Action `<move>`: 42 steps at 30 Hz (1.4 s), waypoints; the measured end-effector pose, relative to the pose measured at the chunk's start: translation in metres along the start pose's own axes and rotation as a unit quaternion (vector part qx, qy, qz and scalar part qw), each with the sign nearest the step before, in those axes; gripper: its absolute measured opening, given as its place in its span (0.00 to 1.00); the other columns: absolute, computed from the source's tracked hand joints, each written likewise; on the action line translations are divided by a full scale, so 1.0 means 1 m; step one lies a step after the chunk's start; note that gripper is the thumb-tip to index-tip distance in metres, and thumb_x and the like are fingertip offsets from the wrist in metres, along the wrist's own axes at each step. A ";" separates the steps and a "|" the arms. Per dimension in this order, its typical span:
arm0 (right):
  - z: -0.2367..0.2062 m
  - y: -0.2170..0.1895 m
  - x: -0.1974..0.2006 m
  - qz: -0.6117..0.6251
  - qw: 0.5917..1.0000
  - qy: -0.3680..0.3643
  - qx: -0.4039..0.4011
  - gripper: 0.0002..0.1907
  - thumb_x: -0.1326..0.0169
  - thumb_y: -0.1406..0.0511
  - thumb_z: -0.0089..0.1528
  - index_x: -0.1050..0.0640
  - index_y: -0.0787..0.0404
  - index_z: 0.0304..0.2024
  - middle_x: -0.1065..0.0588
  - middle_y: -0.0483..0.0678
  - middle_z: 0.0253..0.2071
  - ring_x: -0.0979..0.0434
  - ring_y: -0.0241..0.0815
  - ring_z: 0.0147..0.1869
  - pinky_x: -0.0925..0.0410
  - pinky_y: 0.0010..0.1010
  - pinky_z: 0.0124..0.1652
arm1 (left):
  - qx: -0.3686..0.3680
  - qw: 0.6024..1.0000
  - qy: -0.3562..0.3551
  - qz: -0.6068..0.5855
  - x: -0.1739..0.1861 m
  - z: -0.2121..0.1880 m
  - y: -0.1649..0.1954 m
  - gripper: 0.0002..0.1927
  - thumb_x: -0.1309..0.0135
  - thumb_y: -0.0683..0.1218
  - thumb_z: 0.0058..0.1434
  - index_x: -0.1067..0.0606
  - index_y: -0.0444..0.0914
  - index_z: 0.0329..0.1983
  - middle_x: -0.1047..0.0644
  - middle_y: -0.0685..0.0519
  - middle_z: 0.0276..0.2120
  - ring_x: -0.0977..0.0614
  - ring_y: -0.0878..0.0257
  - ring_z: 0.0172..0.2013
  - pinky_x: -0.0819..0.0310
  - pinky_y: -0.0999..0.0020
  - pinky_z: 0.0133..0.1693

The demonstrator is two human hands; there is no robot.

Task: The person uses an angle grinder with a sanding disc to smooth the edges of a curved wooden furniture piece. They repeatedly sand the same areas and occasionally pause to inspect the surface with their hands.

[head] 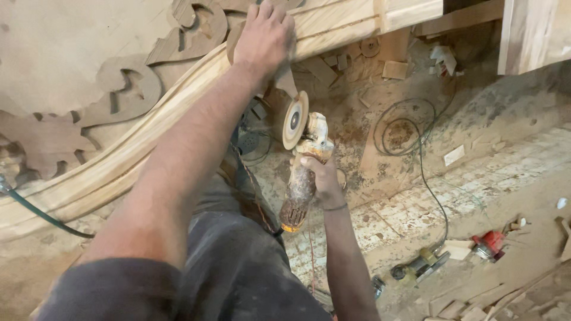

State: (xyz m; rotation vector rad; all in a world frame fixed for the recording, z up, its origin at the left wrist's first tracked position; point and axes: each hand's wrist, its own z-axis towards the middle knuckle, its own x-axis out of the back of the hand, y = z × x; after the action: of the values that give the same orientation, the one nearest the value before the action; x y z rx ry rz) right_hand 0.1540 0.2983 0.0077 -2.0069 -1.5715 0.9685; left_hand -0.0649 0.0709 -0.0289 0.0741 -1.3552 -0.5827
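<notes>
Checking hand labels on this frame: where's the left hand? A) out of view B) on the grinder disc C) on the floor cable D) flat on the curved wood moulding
D: the left hand lies palm-down on the curved wood moulding, while the right hand grips the grinder below it, clear of the wood.

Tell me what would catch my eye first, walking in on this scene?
Probably the dusty angle grinder at centre, held by its body in the right hand, its sanding disc turned away from the wood. Next, the left hand pressing flat on the curved wooden moulding that sweeps across the upper left, beside carved scrollwork. More power tools and offcuts litter the sawdust-covered floor at lower right.
</notes>
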 end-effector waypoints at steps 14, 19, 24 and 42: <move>-0.005 0.003 -0.013 0.026 0.998 -0.040 0.026 0.20 0.46 0.72 0.58 0.27 0.70 0.54 0.22 0.55 0.44 0.17 0.47 0.44 0.21 0.39 0.43 | 0.011 1.000 0.004 0.004 -0.009 -0.004 0.000 0.09 0.48 0.45 0.66 0.24 0.33 0.42 0.25 0.42 0.46 0.28 0.47 0.54 0.41 0.47 0.59; -0.004 0.008 -0.017 0.034 0.999 -0.030 0.028 0.21 0.45 0.72 0.57 0.27 0.70 0.54 0.22 0.55 0.44 0.18 0.47 0.43 0.21 0.39 0.43 | 0.006 1.000 0.012 -0.026 -0.004 -0.005 -0.001 0.09 0.47 0.45 0.67 0.24 0.33 0.42 0.25 0.42 0.48 0.29 0.46 0.55 0.40 0.48 0.59; -0.002 0.017 -0.017 0.045 0.999 -0.010 0.015 0.21 0.45 0.71 0.57 0.26 0.69 0.53 0.22 0.54 0.43 0.17 0.47 0.42 0.20 0.39 0.41 | 0.013 0.999 -0.010 -0.043 -0.003 -0.003 -0.001 0.10 0.47 0.45 0.66 0.23 0.33 0.44 0.25 0.41 0.48 0.29 0.45 0.56 0.40 0.48 0.60; 0.005 0.020 -0.018 0.036 0.998 0.001 0.048 0.18 0.41 0.70 0.58 0.25 0.69 0.50 0.21 0.54 0.39 0.18 0.46 0.38 0.22 0.39 0.37 | -0.009 0.999 0.025 0.033 0.012 0.001 0.005 0.11 0.47 0.49 0.66 0.24 0.36 0.41 0.24 0.44 0.47 0.29 0.49 0.51 0.39 0.51 0.54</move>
State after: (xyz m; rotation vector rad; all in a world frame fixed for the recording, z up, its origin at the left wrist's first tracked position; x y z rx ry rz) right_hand 0.1612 0.2754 -0.0047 -2.0099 -1.4327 1.0468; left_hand -0.0630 0.0700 -0.0158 0.0303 -1.2984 -0.5342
